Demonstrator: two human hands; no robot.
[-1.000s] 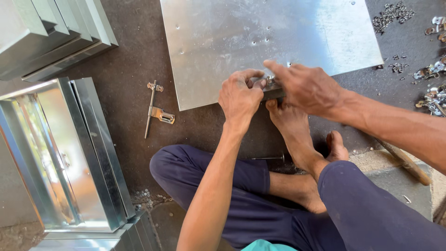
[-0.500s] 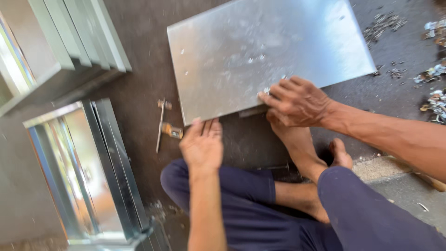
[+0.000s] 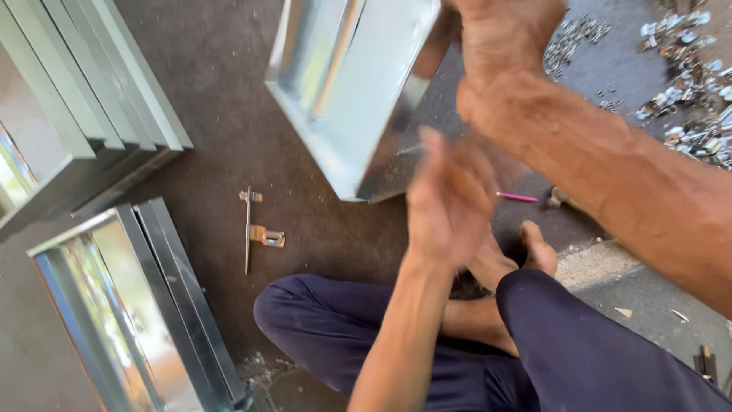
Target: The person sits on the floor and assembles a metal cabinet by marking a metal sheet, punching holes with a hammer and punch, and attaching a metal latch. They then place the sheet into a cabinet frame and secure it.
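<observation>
Right hand: the right hand (image 3: 507, 42) is raised at the top edge of the head view, closed against the upper right corner of the tray (image 3: 351, 84); the fingers are cut off by the frame, so how tightly they clasp cannot be told.
Left hand: the left hand (image 3: 450, 202) is blurred, held open with fingers spread just beside the tray's lower right corner; whether it touches the metal cannot be told.
Tray: a shallow sheet-metal tray with folded rims is tilted up off the floor, its hollow side turned toward the left, its low corner above the dark floor (image 3: 229, 99).
Legs: dark blue trousers (image 3: 358, 336) and bare feet (image 3: 518, 259) are seen below the hands, the person being seated on the floor.
Pencil: a pink pencil (image 3: 517, 197) lies on the floor just behind the left hand.
Bracket: a thin metal rod with a small clip (image 3: 255, 229) lies on the floor left of the knee, well apart from the tray.
Stacks: more folded metal panels (image 3: 99, 107) are stacked at the upper left, and a shiny frame (image 3: 137, 313) lies at the lower left.
Hardware: small metal fittings (image 3: 686, 84) are scattered at the upper right.
</observation>
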